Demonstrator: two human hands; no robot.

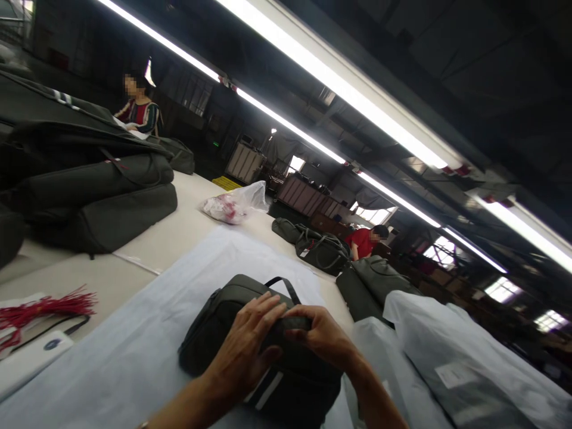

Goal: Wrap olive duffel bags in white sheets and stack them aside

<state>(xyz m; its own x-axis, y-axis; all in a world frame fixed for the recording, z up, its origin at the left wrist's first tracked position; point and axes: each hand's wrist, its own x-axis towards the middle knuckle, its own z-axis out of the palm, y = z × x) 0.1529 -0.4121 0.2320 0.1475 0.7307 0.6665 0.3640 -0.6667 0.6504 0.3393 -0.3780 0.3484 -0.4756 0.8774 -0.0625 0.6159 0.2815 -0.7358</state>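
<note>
A dark grey-green bag with two pale stripes lies on a whitish sheet spread over the table. My left hand rests on top of the bag, its fingers stretched out over the fabric. Beside it, my right hand is closed round the bag's dark carry handle, thumb and fingers gripping it. A thin black loop stands up from the bag's far side, just beyond both hands.
Dark bags are piled at the left. Nearer are red cords and a white device. A plastic bag lies beyond the sheet. Wrapped bags crowd the right. Two people sit farther back.
</note>
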